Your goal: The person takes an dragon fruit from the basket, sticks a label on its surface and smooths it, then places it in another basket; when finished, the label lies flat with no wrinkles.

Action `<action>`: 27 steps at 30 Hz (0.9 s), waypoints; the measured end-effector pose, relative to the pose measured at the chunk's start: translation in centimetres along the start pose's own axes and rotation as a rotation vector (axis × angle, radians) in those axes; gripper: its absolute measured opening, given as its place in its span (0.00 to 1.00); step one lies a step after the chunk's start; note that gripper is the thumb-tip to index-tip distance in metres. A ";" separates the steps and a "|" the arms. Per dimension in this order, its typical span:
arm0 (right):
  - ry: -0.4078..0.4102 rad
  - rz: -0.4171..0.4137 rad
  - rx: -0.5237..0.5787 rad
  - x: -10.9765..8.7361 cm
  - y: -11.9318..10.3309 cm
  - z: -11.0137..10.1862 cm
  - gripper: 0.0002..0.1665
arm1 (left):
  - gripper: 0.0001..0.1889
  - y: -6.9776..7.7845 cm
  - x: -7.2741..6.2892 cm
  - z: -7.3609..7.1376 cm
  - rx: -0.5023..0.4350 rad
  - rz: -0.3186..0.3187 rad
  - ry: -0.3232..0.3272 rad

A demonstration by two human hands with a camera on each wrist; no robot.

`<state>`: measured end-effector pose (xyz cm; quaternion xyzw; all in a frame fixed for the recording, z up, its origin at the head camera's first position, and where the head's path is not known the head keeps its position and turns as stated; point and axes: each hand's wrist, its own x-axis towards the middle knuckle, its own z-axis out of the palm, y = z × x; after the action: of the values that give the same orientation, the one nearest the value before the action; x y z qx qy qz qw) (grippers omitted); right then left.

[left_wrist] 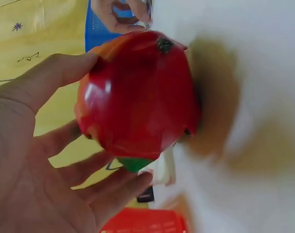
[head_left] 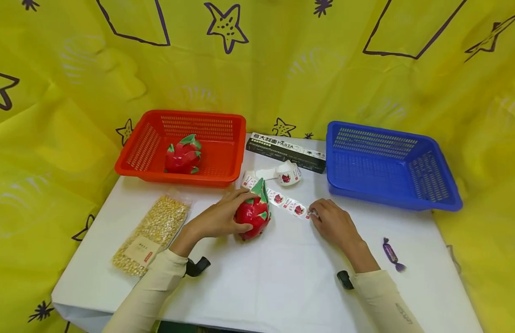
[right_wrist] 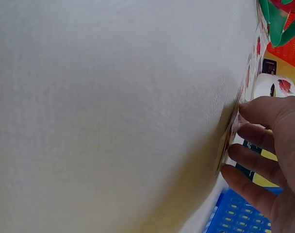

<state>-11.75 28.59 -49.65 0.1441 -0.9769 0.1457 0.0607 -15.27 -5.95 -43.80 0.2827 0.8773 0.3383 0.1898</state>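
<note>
My left hand (head_left: 224, 215) grips a red toy dragon fruit (head_left: 252, 216) with green leaf tips, thumb on one side and fingers around the other. The left wrist view shows its shiny underside with a dark spot. Running from behind the fruit is a strip of stickers (head_left: 287, 202) printed with dragon fruit pictures. My right hand (head_left: 334, 222) pinches the strip's right end between thumb and fingers, close over the table. In the right wrist view, the fingertips (right_wrist: 230, 170) lie along the strip's edge. The sticker roll (head_left: 289, 174) stands behind the strip.
A red basket (head_left: 190, 179) at back left holds another toy dragon fruit (head_left: 183, 156). A blue basket (head_left: 390, 196) stands at back right, with a black pasta box (head_left: 286, 152) between them. A bag of corn kernels (head_left: 153, 233) lies left, a purple-wrapped candy (head_left: 391, 253) right.
</note>
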 end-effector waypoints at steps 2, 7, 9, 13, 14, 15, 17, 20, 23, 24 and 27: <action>0.025 -0.027 -0.014 0.0 0.0 0.1 0.04 | 0.40 -0.1 0.1 0.1 -0.016 0.018 -0.001; 0.091 -0.111 -0.088 0.0 0.0 0.2 0.04 | 0.41 0.2 0.5 0.8 -0.028 0.020 0.025; 0.099 -0.123 -0.104 0.0 0.0 0.1 0.04 | 0.41 0.3 0.8 1.1 -0.031 0.025 0.044; 0.082 -0.126 -0.106 0.0 -0.1 -0.1 0.10 | 0.41 0.4 1.1 1.7 -0.046 0.035 0.074; 0.076 -0.129 -0.107 0.0 -0.1 -0.1 0.12 | 0.41 0.4 1.2 1.8 -0.046 0.037 0.079; 0.071 -0.132 -0.109 0.0 0.0 -0.2 0.14 | 0.41 0.5 1.3 2.0 -0.049 0.039 0.083; 0.066 -0.145 -0.115 -0.1 0.1 -0.2 0.15 | 0.41 0.6 1.5 2.2 -0.058 0.037 0.089; 0.075 -0.177 -0.127 -0.1 0.2 -0.3 0.11 | 0.41 0.7 1.8 2.5 -0.060 0.031 0.096; 0.090 -0.206 -0.125 -0.1 0.2 -0.4 0.05 | 0.42 0.8 2.0 2.7 -0.053 0.021 0.096; 0.089 -0.207 -0.117 -0.1 0.2 -0.4 0.04 | 0.42 0.9 2.0 2.7 -0.050 0.020 0.096; 0.050 -0.179 -0.068 -0.3 0.0 -0.7 0.06 | 0.42 0.8 2.0 2.7 -0.043 0.021 0.095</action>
<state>-11.46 28.90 -49.02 0.2249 -0.9627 0.1100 0.1027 -15.12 -2.88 -45.40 0.2712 0.8749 0.3722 0.1504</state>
